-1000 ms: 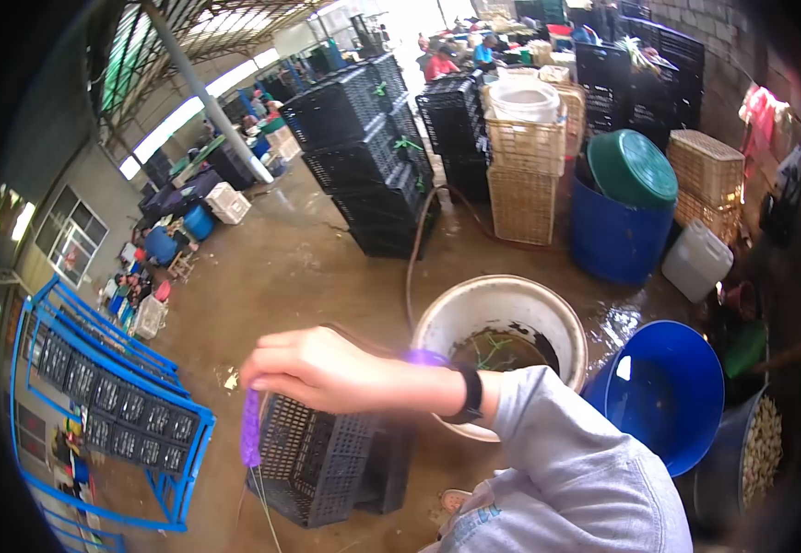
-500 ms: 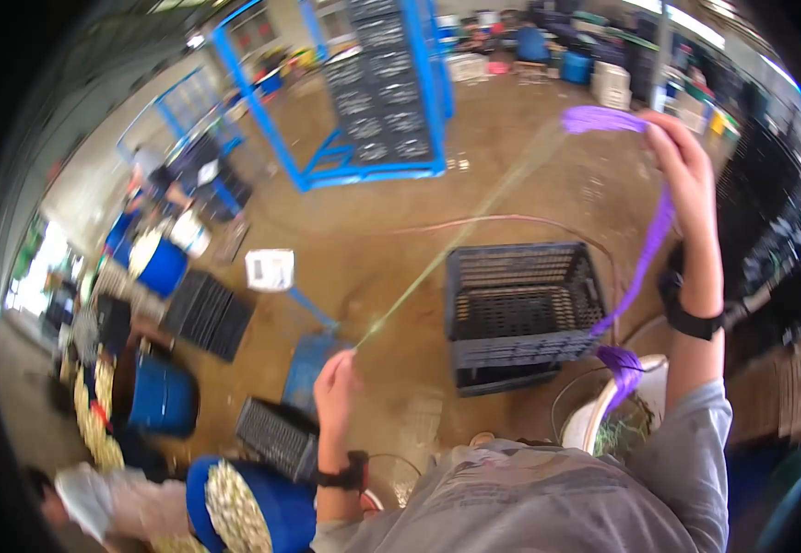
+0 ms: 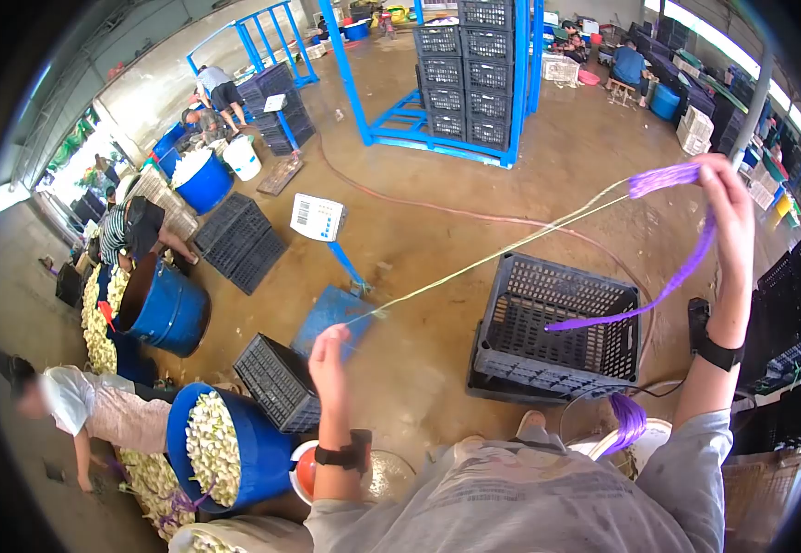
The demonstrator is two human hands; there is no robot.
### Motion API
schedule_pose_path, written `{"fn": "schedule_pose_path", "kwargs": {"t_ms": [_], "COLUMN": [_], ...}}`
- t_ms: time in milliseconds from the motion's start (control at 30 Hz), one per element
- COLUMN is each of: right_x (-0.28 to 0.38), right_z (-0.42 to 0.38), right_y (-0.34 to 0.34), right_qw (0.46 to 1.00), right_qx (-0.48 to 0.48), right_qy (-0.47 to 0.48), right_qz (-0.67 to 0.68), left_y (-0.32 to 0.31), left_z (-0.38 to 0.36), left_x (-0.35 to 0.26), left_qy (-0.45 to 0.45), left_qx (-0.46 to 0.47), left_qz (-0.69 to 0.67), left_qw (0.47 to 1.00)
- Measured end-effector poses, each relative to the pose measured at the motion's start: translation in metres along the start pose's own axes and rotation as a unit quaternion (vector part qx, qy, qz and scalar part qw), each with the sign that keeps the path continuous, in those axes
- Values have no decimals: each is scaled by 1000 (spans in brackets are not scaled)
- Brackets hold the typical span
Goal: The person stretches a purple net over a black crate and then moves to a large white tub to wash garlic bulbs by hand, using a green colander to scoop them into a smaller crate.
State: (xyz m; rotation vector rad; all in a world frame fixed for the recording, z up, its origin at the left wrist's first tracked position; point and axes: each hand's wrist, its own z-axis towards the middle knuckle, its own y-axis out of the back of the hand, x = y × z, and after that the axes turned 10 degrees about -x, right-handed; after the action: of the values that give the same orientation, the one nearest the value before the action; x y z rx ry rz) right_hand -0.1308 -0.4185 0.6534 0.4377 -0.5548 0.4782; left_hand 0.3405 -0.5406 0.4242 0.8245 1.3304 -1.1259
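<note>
My right hand (image 3: pixel 729 195), raised at the right, grips a purple mesh bag (image 3: pixel 662 180). The bag's loose tail hangs down in front of the black plastic crate (image 3: pixel 557 378). A thin yellow-green drawstring (image 3: pixel 474 264) runs from the bag's bunched end, slanting down leftward. Its other end is pinched in the fingers of my left hand (image 3: pixel 329 361). The string is stretched between both hands, looking doubled near the bag. More purple mesh (image 3: pixel 627 422) drapes over the rim of a white bucket (image 3: pixel 654 438) by my right side.
A blue-based scale (image 3: pixel 331 323) with a white display (image 3: pixel 318 217) stands ahead. Blue barrels (image 3: pixel 225 452) of pale bulbs or pods and a tilted black crate (image 3: pixel 278 380) are at left. A blue rack (image 3: pixel 437 143) holds stacked crates. Co-workers bend at left; a hose crosses the wet floor.
My view has shifted, so the room sits lower and farther right. Both hands keep hold of the bag and string. The bag's tail now swings farther left across the crate.
</note>
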Motion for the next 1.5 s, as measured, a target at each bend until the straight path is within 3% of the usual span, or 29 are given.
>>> {"fn": "schedule_pose_path", "kwargs": {"t_ms": [167,200,233,267,300,367,433,467,533,633,700,867,1033,1133,1233,1267,1367,1433,1500], "right_x": [-19,-20,-16,-23,-20,-16,-23,-24,-31,-53,-67,-90,-91,-88,-87,-87,-90,-92,-97], "right_z": [-13,-17,-22,-29,-34,-40,-45,-45,-41,-29,-19,4,25,32,37,36,27,15,2], "right_y": [-36,-42,-50,-60,-64,-71,-80,-82,-80,-64,-51,-18,2,13,17,16,10,2,-4], "right_qw": [952,943,948,961,966,955,932,929,926,932,950,958,962,977,985,983,973,971,970], "right_qx": [200,217,216,209,234,289,342,347,357,343,270,189,88,98,152,168,226,232,233], "right_qy": [-136,-166,-143,-56,-53,-2,-26,-16,-5,-71,-85,-103,-127,-88,17,-7,-22,-42,-71], "right_qz": [185,188,182,170,93,71,118,127,118,89,128,188,224,166,85,80,39,26,23], "left_y": [13,19,7,-12,-34,-97,-159,-185,-214,-223,-215,-204,-204,-197,-180,-173,-151,-135,-122], "left_z": [-1,4,-3,-17,-29,-51,-76,-87,-93,-96,-88,-89,-98,-95,-72,-63,-43,-36,-28], "left_x": [-6,2,-5,-19,-36,-79,-82,-78,-70,-61,-42,10,26,33,45,43,16,-8,-14], "left_qy": [32,57,-116,-282,-433,-276,-214,-138,-31,32,-28,24,-19,-75,-118,-127,50,86,49], "left_qx": [-15,11,4,-2,-9,152,227,256,303,237,241,223,152,137,96,75,-15,-65,-69], "left_qz": [-13,89,275,442,578,367,126,58,0,12,168,194,315,324,279,257,43,7,11], "left_qw": [999,994,954,851,691,875,942,955,953,971,955,955,936,933,948,955,998,994,996]}}
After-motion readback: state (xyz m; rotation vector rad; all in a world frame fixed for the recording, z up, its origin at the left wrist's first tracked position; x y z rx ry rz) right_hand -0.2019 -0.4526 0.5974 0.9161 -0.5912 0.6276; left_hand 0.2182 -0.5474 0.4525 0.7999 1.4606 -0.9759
